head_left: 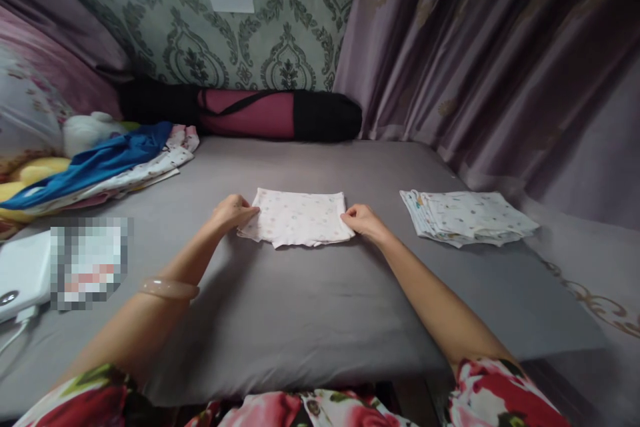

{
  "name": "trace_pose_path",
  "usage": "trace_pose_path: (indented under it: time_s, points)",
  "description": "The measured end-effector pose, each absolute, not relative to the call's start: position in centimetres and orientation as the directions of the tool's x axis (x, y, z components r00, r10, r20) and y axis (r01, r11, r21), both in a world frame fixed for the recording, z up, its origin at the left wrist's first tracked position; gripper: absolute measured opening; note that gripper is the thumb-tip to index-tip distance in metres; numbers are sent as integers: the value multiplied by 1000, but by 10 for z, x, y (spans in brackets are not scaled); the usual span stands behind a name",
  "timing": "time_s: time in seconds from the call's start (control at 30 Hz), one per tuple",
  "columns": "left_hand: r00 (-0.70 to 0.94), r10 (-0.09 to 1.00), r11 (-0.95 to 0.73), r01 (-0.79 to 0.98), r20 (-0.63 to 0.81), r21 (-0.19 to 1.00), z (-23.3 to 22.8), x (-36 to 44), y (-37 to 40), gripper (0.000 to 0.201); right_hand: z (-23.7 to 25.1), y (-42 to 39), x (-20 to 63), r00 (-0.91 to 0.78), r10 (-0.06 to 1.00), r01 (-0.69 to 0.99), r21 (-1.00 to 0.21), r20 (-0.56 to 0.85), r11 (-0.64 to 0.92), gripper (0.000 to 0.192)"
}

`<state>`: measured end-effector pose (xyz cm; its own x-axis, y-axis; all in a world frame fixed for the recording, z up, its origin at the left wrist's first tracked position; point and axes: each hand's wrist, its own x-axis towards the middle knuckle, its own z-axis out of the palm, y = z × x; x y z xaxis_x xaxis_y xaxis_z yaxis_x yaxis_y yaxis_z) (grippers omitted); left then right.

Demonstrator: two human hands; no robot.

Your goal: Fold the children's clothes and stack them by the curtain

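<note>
Grey bedding (300,307) covers a mattress set against patterned green wallpaper (280,27) and mauve curtains (500,60). At its middle lies a folded white cloth (297,218) with small pink dots. Left hand (231,212) pinches the cloth's left edge, fingers curled on the fabric; right hand (363,220) grips its right edge the same way. Right of the cloth, well apart, sits a stack of folded cloths (467,217). Left of it and farther back, a heap of loose clothes (115,163) with a blue garment on top. Behind the cloth, along the wall, rests a maroon and black roll bag (270,113).
</note>
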<state>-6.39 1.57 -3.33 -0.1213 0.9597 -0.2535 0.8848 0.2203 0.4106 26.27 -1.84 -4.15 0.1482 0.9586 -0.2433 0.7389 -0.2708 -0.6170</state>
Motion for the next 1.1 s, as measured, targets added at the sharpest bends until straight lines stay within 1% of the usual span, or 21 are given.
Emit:
trace_pose_path:
  time_s: [0.1,0.23,0.37,0.5,0.63,0.73,0.87,0.97,1.1]
  points:
    - [-118,949,249,849,-292,466,-35,-64,16,26,-36,-21,262,165,929,606,-709,-330,-359,11]
    - [-119,939,292,772,-323,565,-30,-62,11,25,-28,-25,260,122,913,534,-749,-390,-391,16]
    - [-97,945,281,730,-312,623,-13,-57,7,26,-21,-29,257,81,905,454,-792,-418,-407,18]
    - [-69,938,295,673,-339,678,9,-52,16,23,-16,-32,263,47,920,342,-859,-388,-380,19]
    - [3,940,262,632,-340,729,32,-32,30,27,-10,-35,287,54,943,324,-888,-328,-327,15]
    - [83,952,193,581,-293,791,47,-1,34,29,1,-42,317,65,956,312,-904,-286,-291,15]
    - [158,959,126,504,-234,855,57,52,35,23,23,-54,365,146,964,327,-908,-224,-261,17]
    - [211,962,66,444,-175,894,57,97,40,19,40,-61,402,245,941,333,-891,-235,-310,14]
    - [253,960,9,390,-116,921,56,160,43,15,62,-66,452,433,875,381,-836,-217,-396,3]
